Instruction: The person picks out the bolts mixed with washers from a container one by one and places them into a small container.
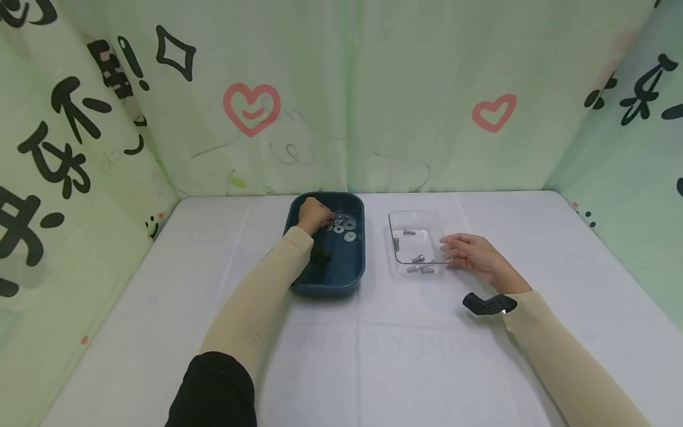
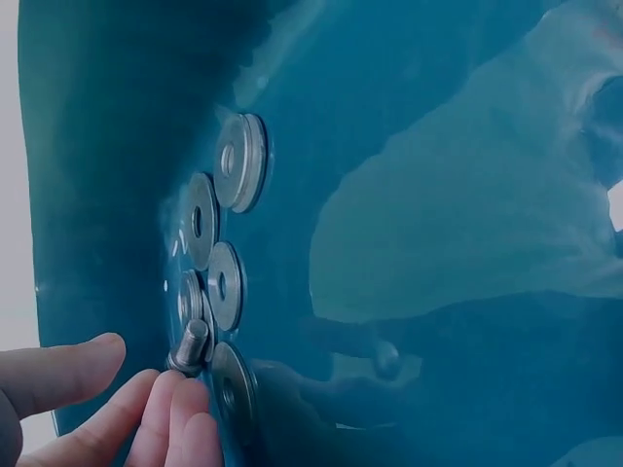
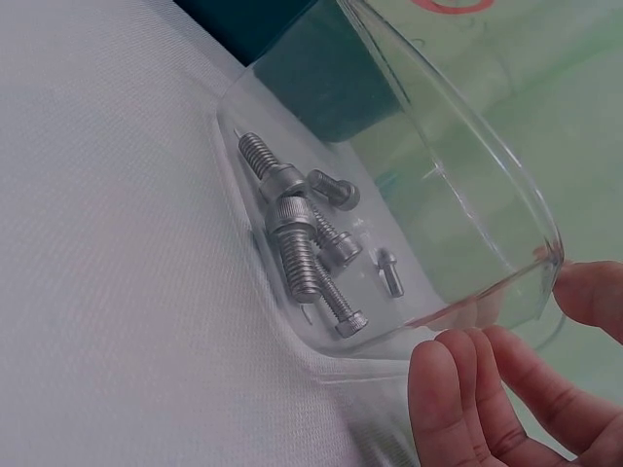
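Observation:
My left hand [image 1: 315, 214] reaches into the far left part of a dark blue tray [image 1: 333, 292]. In the left wrist view its fingertips are at a small metal bolt [image 2: 193, 342] among flat washers [image 2: 223, 285], with the thumb held apart from the fingers. Whether the fingertips touch the bolt I cannot tell. My right hand [image 1: 475, 255] is at the right side of a clear plastic box [image 1: 415, 218]. The right wrist view has its thumb at the rim's corner and the other fingertips against the outer wall. Inside lie several socket-head screws [image 3: 297, 248].
Tray and box stand side by side on a white-covered table [image 1: 320, 356], with a gap between them. Pale green curtains [image 1: 405, 89] with printed marks close off the back and both sides. A black band [image 1: 490, 304] is at my right wrist.

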Action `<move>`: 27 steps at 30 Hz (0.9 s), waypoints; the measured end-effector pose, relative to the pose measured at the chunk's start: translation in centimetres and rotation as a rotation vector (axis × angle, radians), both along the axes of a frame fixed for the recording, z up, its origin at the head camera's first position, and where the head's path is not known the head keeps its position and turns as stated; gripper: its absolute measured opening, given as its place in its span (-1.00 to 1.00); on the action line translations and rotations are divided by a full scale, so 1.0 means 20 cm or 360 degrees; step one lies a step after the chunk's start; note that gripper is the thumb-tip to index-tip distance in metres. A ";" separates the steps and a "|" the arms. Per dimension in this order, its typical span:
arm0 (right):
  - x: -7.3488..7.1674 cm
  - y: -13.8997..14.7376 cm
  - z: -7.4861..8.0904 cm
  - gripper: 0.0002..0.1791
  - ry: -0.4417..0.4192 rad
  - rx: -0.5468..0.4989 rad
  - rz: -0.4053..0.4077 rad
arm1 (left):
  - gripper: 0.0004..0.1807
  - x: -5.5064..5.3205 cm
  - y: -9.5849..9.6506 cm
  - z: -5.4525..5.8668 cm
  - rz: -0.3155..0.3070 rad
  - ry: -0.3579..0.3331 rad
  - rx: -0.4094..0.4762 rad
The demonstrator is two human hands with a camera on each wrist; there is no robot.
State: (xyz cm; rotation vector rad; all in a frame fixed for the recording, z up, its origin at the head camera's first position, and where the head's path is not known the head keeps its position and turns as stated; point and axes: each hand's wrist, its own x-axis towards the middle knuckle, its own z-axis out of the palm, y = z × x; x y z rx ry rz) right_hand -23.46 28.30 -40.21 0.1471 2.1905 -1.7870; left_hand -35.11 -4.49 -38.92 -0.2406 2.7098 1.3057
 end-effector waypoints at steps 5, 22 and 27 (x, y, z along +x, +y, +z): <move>0.00 0.00 0.00 -0.48 0.0005 0.0014 -0.0001 | -0.80 0.01 -0.01 0.00 0.0012 0.0003 -0.0035; 0.01 0.00 -0.01 -0.74 0.0012 -0.0046 -0.0010 | -0.75 0.02 0.03 0.00 -0.0034 -0.0065 -0.0146; 0.00 0.01 -0.01 -0.76 0.0015 -0.0057 -0.0005 | -0.73 0.01 0.04 0.00 -0.0044 -0.0047 -0.0158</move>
